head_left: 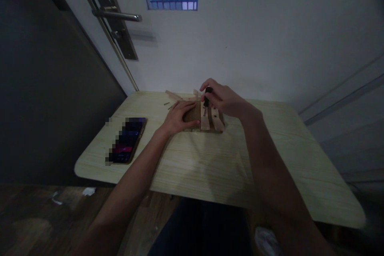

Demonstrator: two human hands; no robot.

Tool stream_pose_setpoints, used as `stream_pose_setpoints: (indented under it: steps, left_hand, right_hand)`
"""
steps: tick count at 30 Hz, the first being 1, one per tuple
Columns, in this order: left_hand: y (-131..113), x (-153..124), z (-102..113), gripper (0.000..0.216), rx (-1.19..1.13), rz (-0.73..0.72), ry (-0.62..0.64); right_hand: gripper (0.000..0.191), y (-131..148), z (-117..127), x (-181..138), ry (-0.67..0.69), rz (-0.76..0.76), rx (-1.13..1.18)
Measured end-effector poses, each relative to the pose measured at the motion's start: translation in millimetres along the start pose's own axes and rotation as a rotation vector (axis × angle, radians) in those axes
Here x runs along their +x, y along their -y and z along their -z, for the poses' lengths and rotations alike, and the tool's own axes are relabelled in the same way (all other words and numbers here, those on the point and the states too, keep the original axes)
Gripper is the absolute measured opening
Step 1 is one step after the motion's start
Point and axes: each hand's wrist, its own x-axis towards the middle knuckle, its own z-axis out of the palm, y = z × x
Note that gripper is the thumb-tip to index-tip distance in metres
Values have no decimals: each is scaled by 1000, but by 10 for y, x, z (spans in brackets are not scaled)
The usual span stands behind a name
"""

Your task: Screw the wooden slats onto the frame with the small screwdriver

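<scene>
A brown wooden board (192, 118) lies on the table, with two pale wood strips across its right part: a left strip (205, 123) and a right strip (218, 123). My left hand (177, 117) rests flat on the board's left side, fingers spread. In my right hand (220, 98) is a screwdriver (207, 100) with a black handle, gripped from above by the fingers. It stands nearly upright, its shaft pointing down at the left strip. Whether the tip sits in a screw is too small to tell.
Loose pale wood pieces (173, 95) lie behind the board, with small screws or nails (167, 104) beside them. A phone (127, 141) lies on the left of the light wooden table (192, 168). Behind the table stands a white door with a metal handle (120, 16).
</scene>
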Motion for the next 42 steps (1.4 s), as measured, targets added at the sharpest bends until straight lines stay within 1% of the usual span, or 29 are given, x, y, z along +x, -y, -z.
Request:
stream_pose_setpoints:
  steps: [2, 3, 6, 8, 11, 14, 18, 21, 24, 28, 31, 32, 35, 37, 39, 41, 42]
  left_hand:
    - [8, -2, -8, 70, 2, -6, -6]
    - [12, -5, -13, 70, 2, -5, -10]
    - [18, -13, -26, 71, 1, 10, -16]
    - [16, -17, -30, 71, 0, 22, -16]
    - [6, -19, -23, 71, -3, 37, -5]
    - [-5, -20, -8, 70, -6, 39, 7]
    - [-3, -26, 0, 71, -3, 10, -4]
    - [12, -30, -5, 70, 6, -2, -15]
    - [22, -26, -6, 69, 5, -1, -16]
    - [9, -16, 4, 71, -2, -1, -10]
    - [-2, -15, 9, 71, 4, 6, 0]
    - [-3, -15, 9, 70, 5, 5, 1]
    - [2, -17, 4, 69, 7, -3, -8]
    - [7, -18, 1, 69, 9, -7, -15]
    - [11, -17, -3, 70, 10, -7, -19]
    - [14, -15, -6, 70, 13, -3, -18]
    - [16, -15, -8, 70, 16, -2, -16]
  right_hand:
    - [8, 10, -1, 22, -47, 9, 10]
    - [7, 13, -6, 35, -79, 14, 3]
    - [27, 30, -32, 65, -163, 11, -48]
    - [29, 52, -58, 71, -189, 6, -84]
    - [15, 79, -95, 75, -190, 23, -72]
    - [8, 71, -105, 88, -169, 46, -71]
    - [13, 7, -80, 83, -179, 13, -160]
    - [29, -28, -58, 46, -184, 23, -234]
    - [35, -14, -33, 13, -166, 25, -236]
    - [30, 34, -5, 22, -177, 36, -154]
    - [13, 35, -9, 55, -230, 23, -166]
    - [10, 27, -16, 65, -254, 3, -188]
    - [21, -9, -49, 85, -316, -63, -251]
    - [23, -32, -72, 92, -340, -72, -276]
    - [18, -54, -91, 96, -323, -33, -277]
    - [11, -77, -105, 93, -271, 31, -261]
    - [11, -89, -109, 89, -250, 59, -249]
